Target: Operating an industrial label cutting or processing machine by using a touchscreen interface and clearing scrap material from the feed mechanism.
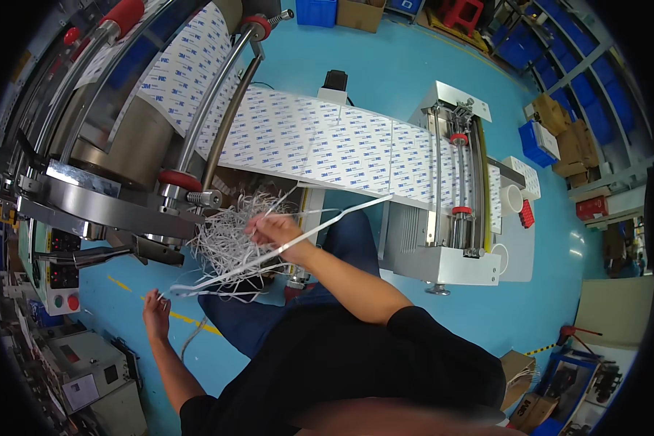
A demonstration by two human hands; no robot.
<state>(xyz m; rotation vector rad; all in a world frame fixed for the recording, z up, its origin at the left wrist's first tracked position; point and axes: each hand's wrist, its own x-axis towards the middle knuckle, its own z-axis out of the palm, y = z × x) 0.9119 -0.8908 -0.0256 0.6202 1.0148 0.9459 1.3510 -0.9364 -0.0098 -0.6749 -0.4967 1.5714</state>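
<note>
My left hand (156, 311) is pinched on the ends of several narrow white strips, low at the left beside the machine. From there a long white strip (327, 225) runs slantwise up to the near edge of the printed white sheet (320, 138). It passes across my right wrist. My right hand (275, 234) is closed over a loose tangle of shredded white strips (225, 243), with a thin white strip sticking up from its fingers. The tangle hangs beside the roller machine; part of it is hidden behind my right hand.
A roller machine (116, 189) with red-collared shafts stands at the left. The sheet stretches from it to a smaller metal feeder (443, 254) at the right. A control panel (64, 269) with buttons is at lower left. Cartons (563, 138) and blue bins line the far right.
</note>
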